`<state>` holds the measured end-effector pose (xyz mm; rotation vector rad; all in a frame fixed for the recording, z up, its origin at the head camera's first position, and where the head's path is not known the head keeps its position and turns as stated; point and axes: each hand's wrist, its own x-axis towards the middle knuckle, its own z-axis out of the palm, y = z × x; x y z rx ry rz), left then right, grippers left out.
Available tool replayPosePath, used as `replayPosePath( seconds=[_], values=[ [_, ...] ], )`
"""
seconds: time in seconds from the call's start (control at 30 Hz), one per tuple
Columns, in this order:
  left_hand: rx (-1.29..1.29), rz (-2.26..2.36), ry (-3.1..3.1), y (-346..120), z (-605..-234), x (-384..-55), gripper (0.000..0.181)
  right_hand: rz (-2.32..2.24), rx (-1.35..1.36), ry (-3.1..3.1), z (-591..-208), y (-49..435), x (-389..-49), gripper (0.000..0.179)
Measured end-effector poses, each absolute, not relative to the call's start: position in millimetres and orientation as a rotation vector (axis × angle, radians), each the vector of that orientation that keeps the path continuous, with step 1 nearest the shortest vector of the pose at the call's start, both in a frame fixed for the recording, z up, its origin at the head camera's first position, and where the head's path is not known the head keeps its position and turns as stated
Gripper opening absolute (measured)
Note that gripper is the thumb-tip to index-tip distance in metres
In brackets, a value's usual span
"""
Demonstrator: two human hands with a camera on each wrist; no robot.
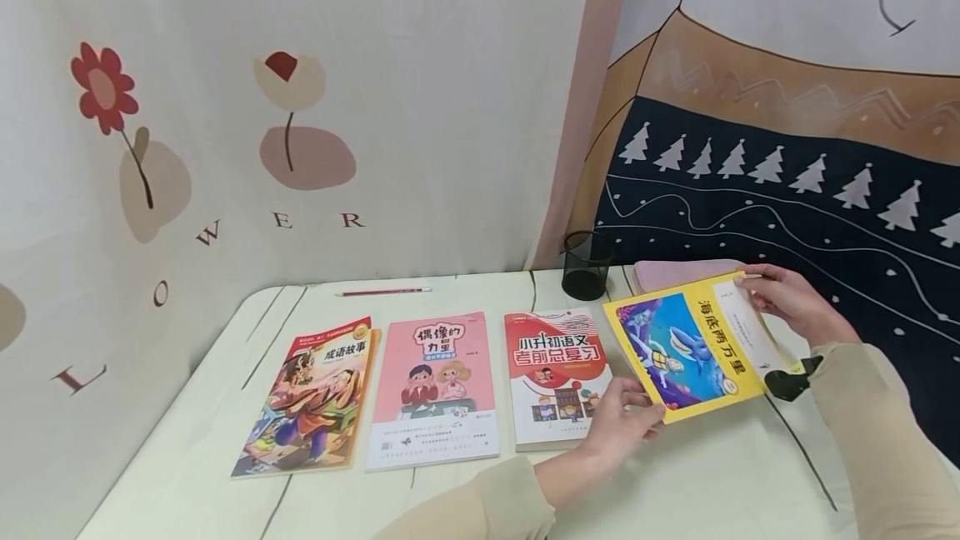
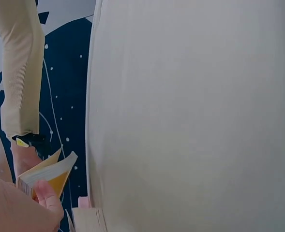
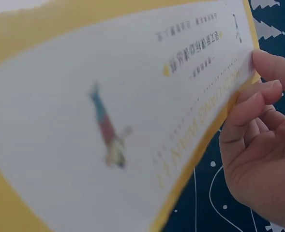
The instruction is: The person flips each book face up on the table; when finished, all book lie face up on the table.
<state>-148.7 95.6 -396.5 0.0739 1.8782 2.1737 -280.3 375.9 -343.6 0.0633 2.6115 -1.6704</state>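
Observation:
A yellow book [image 1: 678,348] with a whale-and-diver cover is held tilted at the right of the table in the head view. My left hand [image 1: 618,422] pinches its lower left corner. My right hand [image 1: 787,300] pinches the upper right edge; in the right wrist view the right fingers [image 3: 251,104] sit at the edge of the book's white and yellow cover [image 3: 60,121]. The left wrist view has the book's page edges [image 2: 55,169] beside the left hand [image 2: 28,208]. Partly behind the left hand lies a red-and-white book [image 1: 555,357].
Left of it on the table [image 1: 187,440] lie a pink book [image 1: 435,390] and an idiom-story book [image 1: 307,398], side by side. A pencil [image 1: 384,292] lies at the back. A black mesh pen cup [image 1: 587,269] stands near a pink flat item [image 1: 675,272], partly hidden by the yellow book.

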Motion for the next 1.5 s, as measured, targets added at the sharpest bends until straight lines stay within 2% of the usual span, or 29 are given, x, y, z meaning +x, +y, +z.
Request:
replayPosePath(
  seconds=[0.17,0.53,0.73,0.9,1.2,1.5],
  values=[
    [0.03,2.159,1.859,101.8,-399.6,-145.8,0.022,-1.553,0.049,2.67,-347.6,376.2,-281.7,0.061],
    [-0.034,2.084,1.714,109.8,-401.3,-139.2,0.019,-1.5,0.119,2.587,-352.5,380.2,-286.7,0.062],
    [-0.056,2.054,1.645,114.9,-403.1,-137.2,0.019,-1.495,0.163,2.608,-400.4,423.6,-329.0,0.052],
    [0.008,2.017,1.603,117.9,-405.4,-135.2,0.018,-1.391,0.107,2.719,-430.6,441.7,-350.4,0.059],
    [0.148,1.838,1.489,117.0,-403.8,-135.5,0.017,-1.295,0.068,2.679,-364.9,371.0,-304.3,0.047],
    [0.177,1.702,1.4,120.8,-403.9,-135.0,0.022,-1.196,0.037,2.709,-368.1,343.6,-310.1,0.038]
  ],
)
